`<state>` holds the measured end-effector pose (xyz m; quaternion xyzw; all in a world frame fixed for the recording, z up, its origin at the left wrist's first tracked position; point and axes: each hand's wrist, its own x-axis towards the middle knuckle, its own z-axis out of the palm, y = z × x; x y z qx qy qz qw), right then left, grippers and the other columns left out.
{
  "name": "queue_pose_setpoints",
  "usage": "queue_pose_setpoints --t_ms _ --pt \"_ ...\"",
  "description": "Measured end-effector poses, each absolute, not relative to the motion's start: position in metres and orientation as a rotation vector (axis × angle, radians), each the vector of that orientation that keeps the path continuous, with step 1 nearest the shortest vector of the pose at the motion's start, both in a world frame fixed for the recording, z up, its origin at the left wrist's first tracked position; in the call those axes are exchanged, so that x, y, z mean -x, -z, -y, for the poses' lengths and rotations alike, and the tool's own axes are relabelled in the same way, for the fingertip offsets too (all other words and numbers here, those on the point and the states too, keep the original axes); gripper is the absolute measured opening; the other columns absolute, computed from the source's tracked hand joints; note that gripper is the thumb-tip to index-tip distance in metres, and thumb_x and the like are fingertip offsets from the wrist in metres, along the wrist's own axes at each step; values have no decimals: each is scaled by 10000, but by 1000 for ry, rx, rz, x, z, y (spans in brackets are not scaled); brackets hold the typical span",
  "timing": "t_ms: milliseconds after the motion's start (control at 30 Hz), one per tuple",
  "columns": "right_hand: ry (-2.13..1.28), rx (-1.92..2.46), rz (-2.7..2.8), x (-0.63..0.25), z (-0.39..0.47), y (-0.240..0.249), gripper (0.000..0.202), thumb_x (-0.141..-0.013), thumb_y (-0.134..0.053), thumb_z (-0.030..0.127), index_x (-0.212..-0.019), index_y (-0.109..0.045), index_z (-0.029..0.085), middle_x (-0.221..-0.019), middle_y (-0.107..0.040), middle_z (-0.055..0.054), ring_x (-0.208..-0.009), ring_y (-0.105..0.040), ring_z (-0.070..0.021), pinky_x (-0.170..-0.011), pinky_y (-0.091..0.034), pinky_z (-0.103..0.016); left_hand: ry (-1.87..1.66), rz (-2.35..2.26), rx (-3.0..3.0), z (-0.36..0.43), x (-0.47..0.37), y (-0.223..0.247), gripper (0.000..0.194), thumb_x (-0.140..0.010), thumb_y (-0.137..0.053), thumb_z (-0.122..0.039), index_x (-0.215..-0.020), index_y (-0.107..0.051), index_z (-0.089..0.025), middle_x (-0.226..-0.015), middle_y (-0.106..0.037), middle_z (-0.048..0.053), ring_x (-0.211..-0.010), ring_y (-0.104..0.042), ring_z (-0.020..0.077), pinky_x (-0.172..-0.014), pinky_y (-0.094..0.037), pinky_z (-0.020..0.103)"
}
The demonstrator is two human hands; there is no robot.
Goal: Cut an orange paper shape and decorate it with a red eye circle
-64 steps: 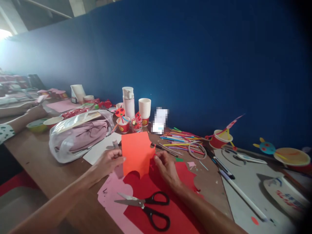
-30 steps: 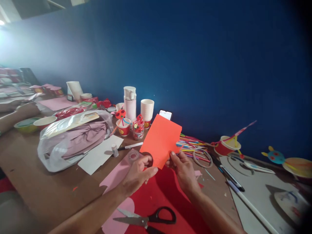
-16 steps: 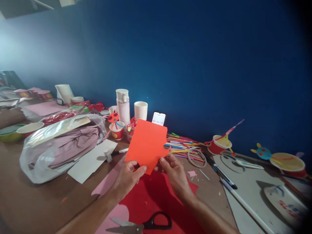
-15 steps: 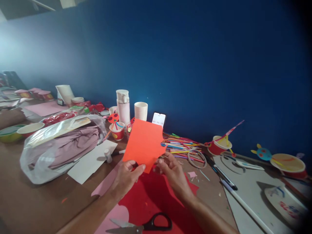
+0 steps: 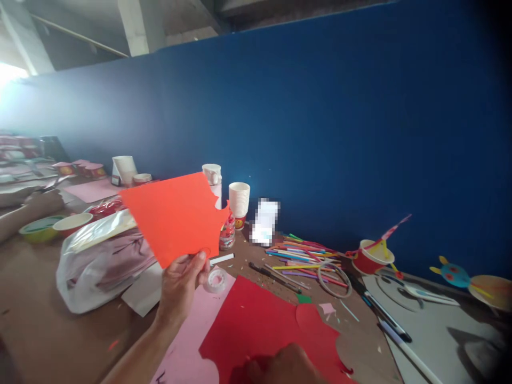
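My left hand [image 5: 182, 282] grips a sheet of orange paper [image 5: 172, 218] by its lower edge, thumb in front. The sheet is raised above the table, and its right edge has curved cut-outs. Low at the bottom edge, my right hand [image 5: 294, 365] is over red paper [image 5: 256, 309]; its fingers are blurred and mostly hidden. That red paper has notched edges on the right and overlaps pink paper [image 5: 188, 330]. A clear roll of tape [image 5: 216, 280] lies near my left wrist. The scissors are out of sight.
Several coloured sticks [image 5: 300, 253] and a ring [image 5: 335, 280] lie behind the red paper. A plastic bag [image 5: 92, 277] is at left, near another person's arm [image 5: 40, 208]. Stacked paper cups [image 5: 239, 198] and a blurred phone [image 5: 265, 221] stand by the blue wall [image 5: 320, 117]. Decorated cups [image 5: 370, 258] are at right.
The orange paper has gone left and up, tilted, now in my left hand alone. My right hand has let go and dropped to the bottom edge. The view has tipped upward.
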<state>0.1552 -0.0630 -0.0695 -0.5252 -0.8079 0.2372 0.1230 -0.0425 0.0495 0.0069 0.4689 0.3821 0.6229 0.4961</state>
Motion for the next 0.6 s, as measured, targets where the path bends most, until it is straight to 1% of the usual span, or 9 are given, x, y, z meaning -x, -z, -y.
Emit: queue_pose_setpoints --t_ms 167,233,300,367,467,500,533,567,600 --pt "-620 1608 2494 -142 68 60 240 -788 -507 169 -928 -686 245 -636 -688 -24 -538 -636 -176 -445 -374 -230 -1452 -910 -1120 -47 38 -19 320 -743 -658 -353 -534 -547 -136 -442 -446 -50 -413 -379 47 -432 -311 172" --pt "-761 1588 2527 -140 68 46 237 -774 -519 162 -929 -685 228 -699 -699 -37 -578 -642 -176 -473 -401 -234 -1450 -914 -1113 -44 38 -26 310 -731 -660 -342 -528 -548 -136 -438 -463 -43 -415 -396 52 -437 -320 176" --pt "-1043 1466 2511 -147 67 27 223 -772 -528 177 -916 -684 246 -720 -694 -19 -598 -638 -161 -501 -423 -232 -1459 -913 -1116 -41 38 -35 300 -722 -663 -327 -521 -549 -136 -446 -489 -33 -420 -411 57 -448 -335 182" --pt "-1134 1399 2505 -162 65 7 185 -785 -538 238 -886 -682 296 -678 -675 28 -577 -621 -135 -494 -425 -212 -1486 -895 -1134 -40 40 -44 277 -719 -663 -308 -529 -556 -137 -459 -510 -27 -429 -425 61 -462 -346 188" --pt "-1225 1325 2478 -190 62 -20 186 -763 -587 367 -878 -700 275 -672 -660 25 -567 -607 -128 -468 -411 -200 -1566 -819 -1116 -42 42 -60 221 -713 -666 -280 -569 -568 -143 -494 -539 -29 -427 -426 58 -443 -325 187" --pt "-1260 1296 2468 -199 61 -28 224 -759 -586 409 -883 -708 268 -688 -663 20 -566 -602 -123 -467 -408 -200 -1601 -774 -1093 -42 41 -67 204 -710 -668 -272 -583 -571 -146 -509 -547 -31 -419 -416 53 -432 -315 186" --pt "-1296 1264 2426 -208 59 -35 292 -772 -566 454 -949 -703 265 -745 -671 6 -609 -607 -129 -499 -422 -212 -1639 -722 -1068 -42 40 -75 187 -709 -669 -265 -597 -574 -150 -527 -557 -32 -414 -408 49 -425 -310 185" --pt "-1423 1178 2292 -215 57 -40 381 -752 -591 504 -1017 -690 250 -782 -671 -18 -649 -610 -146 -538 -437 -236 -1679 -664 -1048 -42 37 -83 168 -709 -669 -258 -611 -580 -153 -539 -560 -34 -414 -405 47 -423 -314 187" --pt "-1491 1089 2139 -222 55 -44 512 -693 -629 585 -1076 -664 246 -754 -656 -24 -637 -600 -159 -550 -443 -259 -1711 -612 -1041 -40 34 -92 155 -715 -664 -254 -624 -584 -157 -550 -562 -35 -418 -409 46 -428 -323 189"
